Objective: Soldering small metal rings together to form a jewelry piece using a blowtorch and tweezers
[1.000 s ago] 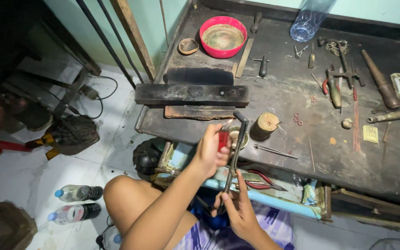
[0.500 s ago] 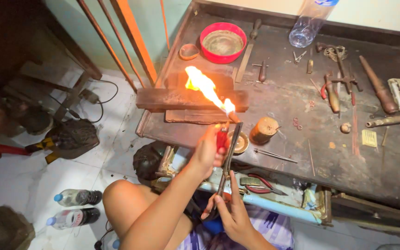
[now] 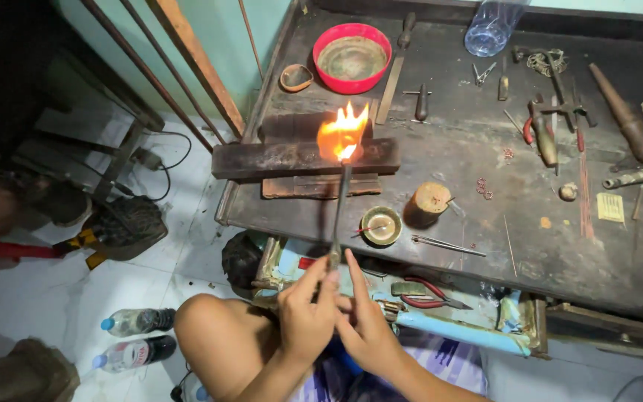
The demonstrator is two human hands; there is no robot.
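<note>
Left hand point(image 3: 305, 318) and right hand point(image 3: 366, 327), grip closed together on torch point(image 3: 338, 212); flame point(image 3: 342, 134) burns just before charred block point(image 3: 303, 158) on bench point(image 3: 560, 246).

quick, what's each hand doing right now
left hand: closed on the torch, flame lit at its tip.
right hand: fingers partly open, touching the torch base; grip cannot be told.
</note>
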